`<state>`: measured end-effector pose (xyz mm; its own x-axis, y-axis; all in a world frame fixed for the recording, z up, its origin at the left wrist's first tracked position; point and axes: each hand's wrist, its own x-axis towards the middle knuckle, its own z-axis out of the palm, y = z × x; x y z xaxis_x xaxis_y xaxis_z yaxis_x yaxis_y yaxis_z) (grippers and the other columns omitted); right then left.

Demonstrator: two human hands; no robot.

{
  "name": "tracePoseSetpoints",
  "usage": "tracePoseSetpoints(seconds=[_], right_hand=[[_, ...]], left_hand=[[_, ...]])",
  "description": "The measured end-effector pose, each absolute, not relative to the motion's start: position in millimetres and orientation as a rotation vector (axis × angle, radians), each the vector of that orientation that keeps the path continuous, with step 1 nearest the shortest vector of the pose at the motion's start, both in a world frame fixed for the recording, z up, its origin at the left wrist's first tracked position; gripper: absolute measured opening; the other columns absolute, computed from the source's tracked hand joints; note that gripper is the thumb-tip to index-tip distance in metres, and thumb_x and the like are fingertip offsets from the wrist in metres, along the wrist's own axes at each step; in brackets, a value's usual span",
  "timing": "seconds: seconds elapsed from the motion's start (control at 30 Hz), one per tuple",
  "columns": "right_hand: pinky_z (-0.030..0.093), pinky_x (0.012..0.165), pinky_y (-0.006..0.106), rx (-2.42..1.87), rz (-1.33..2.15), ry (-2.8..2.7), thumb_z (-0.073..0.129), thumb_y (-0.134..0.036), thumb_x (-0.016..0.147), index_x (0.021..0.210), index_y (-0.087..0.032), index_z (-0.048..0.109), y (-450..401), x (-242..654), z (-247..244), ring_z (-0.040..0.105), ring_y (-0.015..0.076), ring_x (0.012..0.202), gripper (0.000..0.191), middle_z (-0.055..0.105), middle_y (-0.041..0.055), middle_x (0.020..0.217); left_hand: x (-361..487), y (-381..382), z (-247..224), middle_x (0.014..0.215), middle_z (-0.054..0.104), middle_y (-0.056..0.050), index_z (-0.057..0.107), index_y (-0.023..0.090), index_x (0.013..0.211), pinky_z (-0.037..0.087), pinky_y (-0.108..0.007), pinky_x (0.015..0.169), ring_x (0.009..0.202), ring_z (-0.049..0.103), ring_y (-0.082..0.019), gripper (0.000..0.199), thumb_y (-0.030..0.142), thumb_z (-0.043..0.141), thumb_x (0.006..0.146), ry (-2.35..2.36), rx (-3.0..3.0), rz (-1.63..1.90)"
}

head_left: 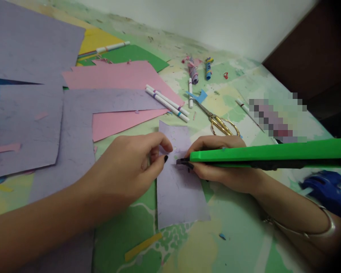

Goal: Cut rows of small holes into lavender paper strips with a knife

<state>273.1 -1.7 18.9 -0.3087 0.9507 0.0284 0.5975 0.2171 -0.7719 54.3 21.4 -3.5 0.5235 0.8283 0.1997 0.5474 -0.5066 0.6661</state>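
A narrow piece of purple paper (182, 201) lies on the patterned table, with several small holes down its upper middle. My right hand (224, 170) is closed around a long green tool (261, 151), whose dark tip touches the paper just below the holes. On the paper's left edge rests my left hand (142, 163), its thumb and forefinger curled and apart, with nothing visible between them. Gold-handled scissors (216, 120) lie beyond my right hand, beside a blue paper scrap (201, 96).
Large purple sheets (31, 121), pink paper (116, 74) and green paper (142, 55) cover the left side. White markers (167, 102) lie past the strip. Two small decorated rolls (208, 69) stand farther back. A blue object (326, 189) is at the right.
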Motion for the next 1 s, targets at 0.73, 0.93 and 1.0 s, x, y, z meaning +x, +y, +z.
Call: tracePoseSetpoints(seconds=[0.73, 0.93, 1.0], right_hand=[[0.04, 0.052, 0.02, -1.499, 0.869, -2.016, 0.068, -0.017, 0.071, 0.074, -0.02, 0.073, -2.7, 271.3, 20.7, 0.057, 0.0097, 0.058, 0.006, 0.068, -0.0024, 0.065], [0.038, 0.049, 0.019, -1.512, 0.811, -2.034, 0.068, -0.019, 0.07, 0.072, -0.02, 0.073, -4.2, 270.4, 21.1, 0.055, 0.0091, 0.055, 0.005, 0.066, -0.0031, 0.062], [0.038, 0.048, 0.02, -1.517, 0.785, -2.032, 0.068, -0.019, 0.07, 0.071, -0.02, 0.073, -4.6, 269.5, 20.8, 0.054, 0.0091, 0.054, 0.005, 0.065, -0.0031, 0.061]], left_hand=[[54.5, 21.1, -2.7, 0.048, 0.05, 0.007, 0.068, 0.026, 0.086, 0.039, -0.026, 0.052, 0.047, 0.052, -0.013, 0.018, 0.026, 0.051, 0.082, 1.15, 2.246, 0.672], [56.2, 20.3, -3.6, 0.048, 0.05, 0.007, 0.068, 0.026, 0.086, 0.038, -0.026, 0.051, 0.046, 0.051, -0.013, 0.018, 0.023, 0.051, 0.082, 1.139, 2.248, 0.672], [56.4, 19.9, -3.7, 0.044, 0.046, 0.008, 0.069, 0.025, 0.087, 0.037, -0.026, 0.05, 0.042, 0.047, -0.012, 0.018, 0.024, 0.052, 0.082, 1.155, 2.25, 0.657]])
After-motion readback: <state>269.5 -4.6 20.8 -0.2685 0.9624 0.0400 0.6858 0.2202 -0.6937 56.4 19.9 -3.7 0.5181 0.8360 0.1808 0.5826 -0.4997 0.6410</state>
